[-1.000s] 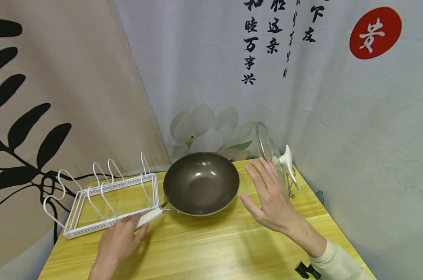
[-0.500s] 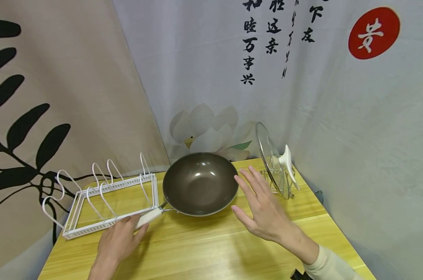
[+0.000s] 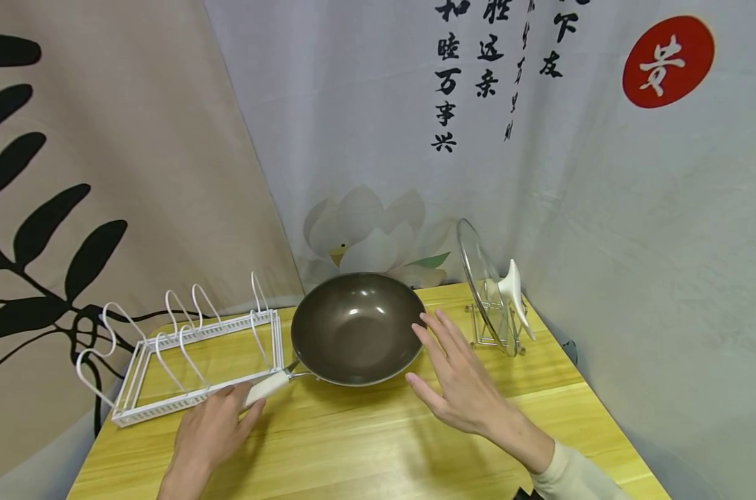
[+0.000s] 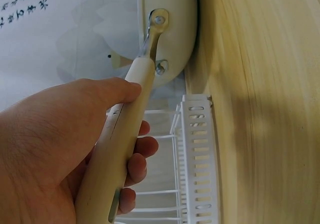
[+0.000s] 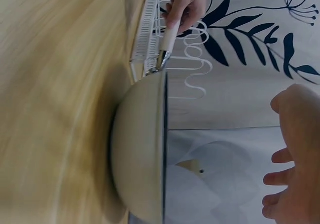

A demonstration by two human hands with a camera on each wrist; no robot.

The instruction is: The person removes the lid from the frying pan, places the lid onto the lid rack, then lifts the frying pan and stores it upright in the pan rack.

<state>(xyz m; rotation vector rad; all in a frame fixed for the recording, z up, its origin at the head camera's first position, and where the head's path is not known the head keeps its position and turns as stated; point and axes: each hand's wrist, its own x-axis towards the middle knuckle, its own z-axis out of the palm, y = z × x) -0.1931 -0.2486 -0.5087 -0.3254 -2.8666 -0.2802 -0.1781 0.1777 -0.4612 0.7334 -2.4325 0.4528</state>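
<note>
A wok with a dark inside, cream outside and pale handle sits on the wooden table. My left hand grips that handle, thumb along its top and fingers curled beneath, as the left wrist view shows. At the wok's right side my right hand hovers with fingers spread and holds nothing. Its fingertips overlap the wok's rim in the head view. In the right wrist view this hand is raised above the level of the rim.
A white wire rack with upright loops lies at the left, just behind the left hand. At the back right, a glass lid with a white knob leans upright in a small metal stand. Printed curtains hang behind the table.
My right hand has moved left and slightly down, away from the lid and toward the wok's right rim. The left hand, wok and rack stay where they were.
</note>
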